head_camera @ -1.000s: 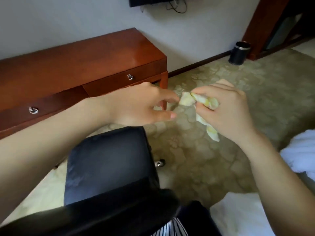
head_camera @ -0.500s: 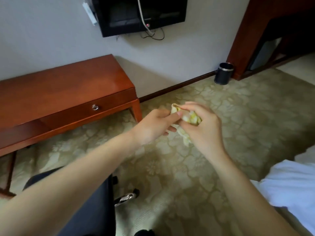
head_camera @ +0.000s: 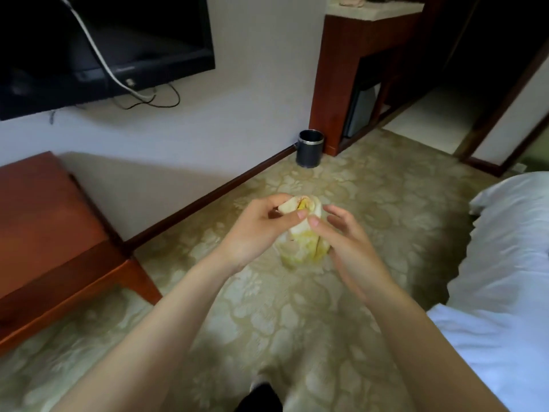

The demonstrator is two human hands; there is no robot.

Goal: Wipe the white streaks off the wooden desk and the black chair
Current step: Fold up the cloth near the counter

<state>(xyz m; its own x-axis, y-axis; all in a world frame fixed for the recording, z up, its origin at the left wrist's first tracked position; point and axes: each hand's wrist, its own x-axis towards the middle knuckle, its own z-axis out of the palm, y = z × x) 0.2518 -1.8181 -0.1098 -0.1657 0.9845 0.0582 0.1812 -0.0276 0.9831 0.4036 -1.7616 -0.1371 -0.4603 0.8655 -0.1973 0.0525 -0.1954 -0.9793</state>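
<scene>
Two bare hands are in view, the left hand point(head_camera: 252, 233) and the right hand point(head_camera: 347, 248), with two forearms reaching in from the near edge. Between the hands is one crumpled cloth point(head_camera: 303, 230), white with yellow patches. One wooden desk point(head_camera: 44, 233) stands at the left, with one of its legs visible at its near right corner. One black television point(head_camera: 98, 46) hangs on the far wall, with one white cable and one thin dark cable trailing from it. One dark waste bin point(head_camera: 310, 148) stands on the far floor by the wall. One white-sheeted bed point(head_camera: 505, 278) fills the right side. One wooden cabinet point(head_camera: 356, 69) rises at far right.
</scene>
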